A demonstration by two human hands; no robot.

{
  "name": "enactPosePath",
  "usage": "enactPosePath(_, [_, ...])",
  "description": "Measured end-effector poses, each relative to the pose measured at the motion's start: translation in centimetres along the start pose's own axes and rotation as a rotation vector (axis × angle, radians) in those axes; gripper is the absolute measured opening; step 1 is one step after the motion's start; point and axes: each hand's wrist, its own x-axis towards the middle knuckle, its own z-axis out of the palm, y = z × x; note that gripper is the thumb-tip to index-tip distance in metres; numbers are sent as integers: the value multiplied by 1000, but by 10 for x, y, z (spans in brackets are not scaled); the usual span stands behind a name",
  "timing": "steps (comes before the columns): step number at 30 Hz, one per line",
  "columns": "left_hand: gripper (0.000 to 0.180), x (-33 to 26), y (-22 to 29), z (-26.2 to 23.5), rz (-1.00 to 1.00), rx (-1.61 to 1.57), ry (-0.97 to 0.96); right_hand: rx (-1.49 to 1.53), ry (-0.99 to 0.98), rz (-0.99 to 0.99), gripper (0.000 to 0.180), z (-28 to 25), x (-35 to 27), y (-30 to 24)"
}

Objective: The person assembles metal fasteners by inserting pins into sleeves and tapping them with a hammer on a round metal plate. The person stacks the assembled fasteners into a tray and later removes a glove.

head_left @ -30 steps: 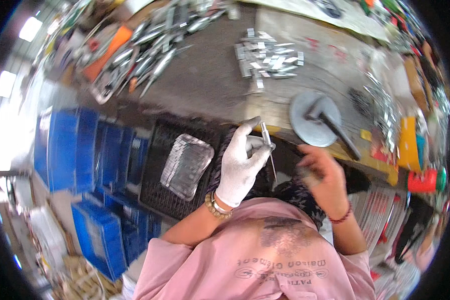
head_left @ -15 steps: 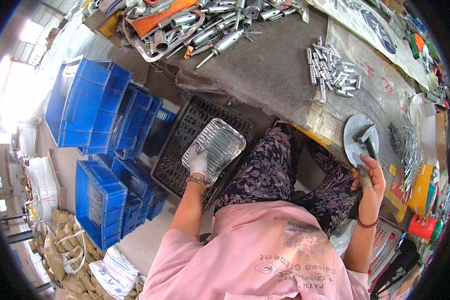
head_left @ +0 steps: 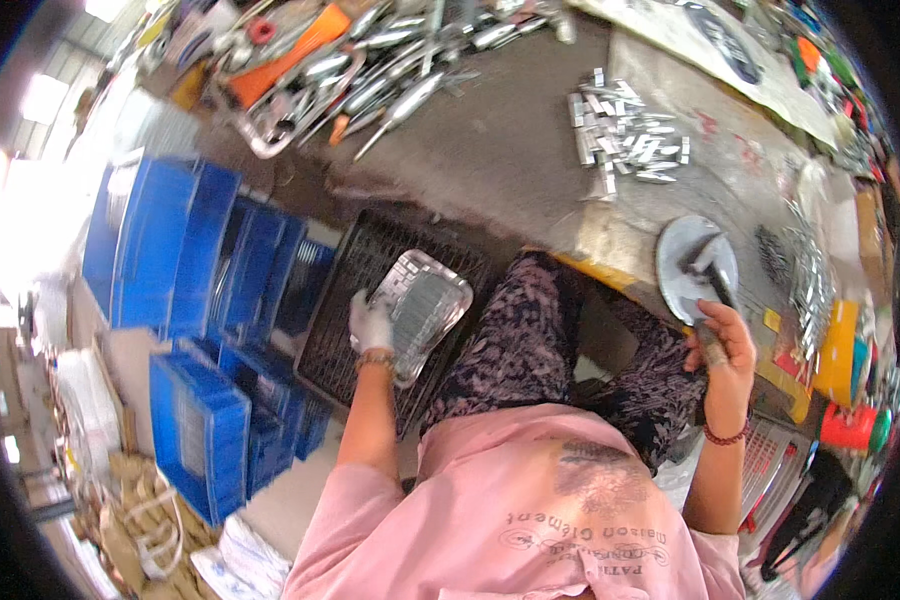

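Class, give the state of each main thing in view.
Shallow silver metal tray: holding grey pieces
Black plastic lattice crate: under tray
White-gloved left hand: at tray's left edge, grip unclear
Bare right hand: fingers bent
Dark hammer: lying on round grey disc
Short silver metal tubes: heaped
Blue plastic bins: stacked

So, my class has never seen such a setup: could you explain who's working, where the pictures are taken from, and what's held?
No machine: a person works by hand. A wide fisheye camera on their head looks down, so straight edges bend. The gloved left hand is at the edge of a silver tray of metal pieces, over a black crate; blur hides whether it grips. The right hand is by a hammer on a grey disc; I can't tell whether it holds anything. On the bench lie shiny parts and a heap of metalware.
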Motion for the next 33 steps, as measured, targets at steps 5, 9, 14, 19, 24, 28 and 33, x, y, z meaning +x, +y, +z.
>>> enactPosePath(5, [24, -31, 171, -4, 320, 58, 95, 38, -31, 56, 40, -5, -4, -3])
enactPosePath(9, [18, -98, 313, 9, 468, -239, -189, 91, -80, 40, 38, -8, -7, -5])
enactPosePath(14, [31, -148, 395, 89, 912, 96, -530, 43, -40, -107, 46, -10, -19, -1])
enactPosePath(19, [49, -177, 427, 128, 953, 454, -440, -182, 24, -365, 43, -16, -26, -11])
enactPosePath(24, [59, -181, 441, 140, 720, 476, -535, -368, 279, -374, 39, -70, -48, -13])
enactPosePath(28, [53, -157, 413, 134, 734, 36, -654, -749, 685, -308, 28, -133, -48, -1])
enactPosePath(33, [45, -202, 409, 124, 931, -42, -786, -888, 861, -128, 34, -193, -36, 25])
